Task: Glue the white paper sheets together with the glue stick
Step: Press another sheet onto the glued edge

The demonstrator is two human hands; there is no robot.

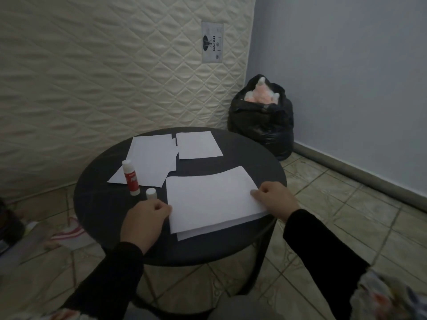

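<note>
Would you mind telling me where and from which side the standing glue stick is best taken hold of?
Grip the glue stick around its red-labelled body, below the white top, coming down from above and slightly from the near side with the left hand. It stands upright on the table at the paper's edge, with its small white cap just to the right, so a sideways sweep might knock either over.

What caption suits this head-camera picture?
Both hands press stacked white sheets on a round table, glue stick nearby.

Wall: plain bluish wall at upper right.
Mattress: quilted cream mattress stood upright across upper left.
Floor: beige tiles, dimly lit.
Desk: round dark desk at centre.
Corner: black bag set beside the mattress.
</note>
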